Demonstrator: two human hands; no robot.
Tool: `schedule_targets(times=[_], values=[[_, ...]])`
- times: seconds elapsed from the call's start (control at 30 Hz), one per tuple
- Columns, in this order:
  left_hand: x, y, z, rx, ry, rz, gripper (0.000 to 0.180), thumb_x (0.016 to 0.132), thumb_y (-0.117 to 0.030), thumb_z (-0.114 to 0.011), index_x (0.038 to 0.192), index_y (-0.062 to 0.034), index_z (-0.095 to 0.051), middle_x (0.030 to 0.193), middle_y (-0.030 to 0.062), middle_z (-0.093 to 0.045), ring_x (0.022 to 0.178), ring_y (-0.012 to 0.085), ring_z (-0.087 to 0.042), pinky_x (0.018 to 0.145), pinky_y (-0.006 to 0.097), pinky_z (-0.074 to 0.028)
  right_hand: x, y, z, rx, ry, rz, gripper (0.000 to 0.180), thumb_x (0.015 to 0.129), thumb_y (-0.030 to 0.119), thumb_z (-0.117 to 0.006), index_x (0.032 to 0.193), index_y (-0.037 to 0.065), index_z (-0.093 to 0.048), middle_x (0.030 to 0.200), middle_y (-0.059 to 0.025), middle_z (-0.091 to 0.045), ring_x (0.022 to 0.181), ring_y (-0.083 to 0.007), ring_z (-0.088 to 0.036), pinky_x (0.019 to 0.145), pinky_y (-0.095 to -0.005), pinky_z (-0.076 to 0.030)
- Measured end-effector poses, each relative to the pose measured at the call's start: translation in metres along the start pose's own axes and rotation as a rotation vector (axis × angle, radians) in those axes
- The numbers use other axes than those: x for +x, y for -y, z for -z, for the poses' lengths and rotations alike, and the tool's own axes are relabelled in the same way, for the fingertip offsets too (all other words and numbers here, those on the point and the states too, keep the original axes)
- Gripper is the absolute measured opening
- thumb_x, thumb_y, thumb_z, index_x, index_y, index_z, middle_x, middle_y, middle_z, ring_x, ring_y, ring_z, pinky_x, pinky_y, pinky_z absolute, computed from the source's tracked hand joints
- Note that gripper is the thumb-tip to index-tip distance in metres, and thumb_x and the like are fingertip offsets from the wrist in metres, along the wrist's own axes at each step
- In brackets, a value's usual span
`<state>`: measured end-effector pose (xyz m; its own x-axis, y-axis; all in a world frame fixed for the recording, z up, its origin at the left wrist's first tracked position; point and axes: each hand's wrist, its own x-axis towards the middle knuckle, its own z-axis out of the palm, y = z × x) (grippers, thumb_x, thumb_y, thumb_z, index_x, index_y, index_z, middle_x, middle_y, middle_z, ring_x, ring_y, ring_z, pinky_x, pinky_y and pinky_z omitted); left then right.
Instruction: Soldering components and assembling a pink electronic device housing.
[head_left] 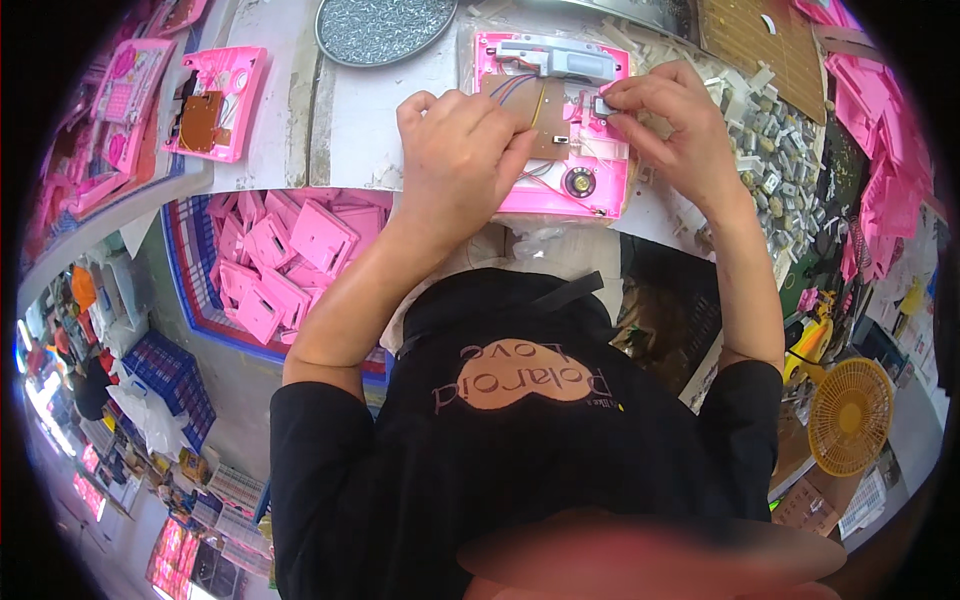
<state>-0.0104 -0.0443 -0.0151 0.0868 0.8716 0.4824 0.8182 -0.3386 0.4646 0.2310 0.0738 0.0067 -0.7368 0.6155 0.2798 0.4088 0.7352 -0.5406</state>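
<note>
At the desk's (pixel 350 140) far left edge I see a stack of pink toy panels (pixel 125 85). Beside it lies an open pink housing (pixel 215 100) with a brown circuit board inside. Below the desk's near edge, a blue crate (pixel 200 290) holds many more pink housings. A round metal tray of screws (pixel 385 25) sits at the desk's far edge.

My left hand (pixel 455 155) rests flat on the pink toy housing (pixel 590 190), which lies at the near edge of the desk, just right of centre. Its fingers are curled loosely over the brown circuit board (pixel 545 115), pressing down and not gripping. A small round speaker (pixel 578 182) sits in the housing's near corner.

My right hand (pixel 670 125) is at the housing's right side, thumb and forefinger pinched shut on a small grey part (pixel 604 105).

Further right, a heap of small grey parts (pixel 775 160) covers the desk, with loose pink pieces (pixel 885 140) at its right edge.
</note>
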Motion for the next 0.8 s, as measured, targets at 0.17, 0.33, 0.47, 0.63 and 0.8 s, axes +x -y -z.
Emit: schedule_targets(times=[0.17, 0.33, 0.47, 0.63, 0.8], values=[[-0.005, 0.003, -0.001, -0.019, -0.010, 0.016, 0.012, 0.080, -0.017, -0.078, 0.086, -0.0139, -0.068, 0.082, -0.0003, -0.063, 0.081, 0.0201, -0.059, 0.085, 0.041, -0.033, 0.021, 0.027, 0.008, -0.144, -0.027, 0.097, 0.029, 0.073, 0.009, -0.083, 0.101, 0.011, -0.075, 0.118, -0.0059, -0.069, 0.107, -0.0307, -0.059, 0.092, -0.0420, -0.050], [-0.005, 0.005, -0.004, -0.027, -0.039, 0.006, 0.012, 0.079, -0.017, -0.078, 0.087, -0.0138, -0.070, 0.083, -0.0006, -0.064, 0.081, 0.0200, -0.059, 0.084, 0.041, -0.034, 0.054, 0.048, -0.022, -0.236, -0.087, 0.288, 0.033, 0.073, 0.008, -0.078, 0.106, 0.009, -0.072, 0.121, -0.0088, -0.066, 0.112, -0.0328, -0.060, 0.095, -0.0429, -0.050], [-0.002, 0.008, -0.002, -0.018, -0.077, 0.014, 0.013, 0.078, -0.017, -0.078, 0.087, -0.0135, -0.071, 0.083, -0.0005, -0.064, 0.081, 0.0201, -0.060, 0.083, 0.041, -0.035, 0.063, 0.049, -0.036, -0.290, -0.048, 0.325, 0.025, 0.069, 0.010, -0.077, 0.094, 0.009, -0.073, 0.123, -0.0054, -0.067, 0.117, -0.0327, -0.058, 0.097, -0.0439, -0.050], [-0.002, 0.016, 0.009, -0.019, -0.098, 0.039, 0.016, 0.078, -0.016, -0.078, 0.093, -0.0131, -0.072, 0.086, -0.0003, -0.067, 0.084, 0.0200, -0.061, 0.088, 0.041, -0.036, 0.070, 0.050, -0.037, -0.381, -0.025, 0.367, 0.021, 0.071, 0.013, -0.075, 0.091, 0.006, -0.073, 0.121, -0.0045, -0.067, 0.118, -0.0301, -0.059, 0.096, -0.0427, -0.050], [-0.005, 0.024, 0.030, 0.014, -0.188, 0.055, 0.023, 0.078, -0.015, -0.076, 0.100, -0.0126, -0.072, 0.088, 0.0005, -0.068, 0.087, 0.0208, -0.062, 0.089, 0.039, -0.037, 0.074, 0.042, -0.039, -0.433, -0.031, 0.460, 0.023, 0.070, 0.013, -0.077, 0.091, 0.006, -0.073, 0.118, -0.0040, -0.068, 0.116, -0.0291, -0.060, 0.095, -0.0415, -0.051]])
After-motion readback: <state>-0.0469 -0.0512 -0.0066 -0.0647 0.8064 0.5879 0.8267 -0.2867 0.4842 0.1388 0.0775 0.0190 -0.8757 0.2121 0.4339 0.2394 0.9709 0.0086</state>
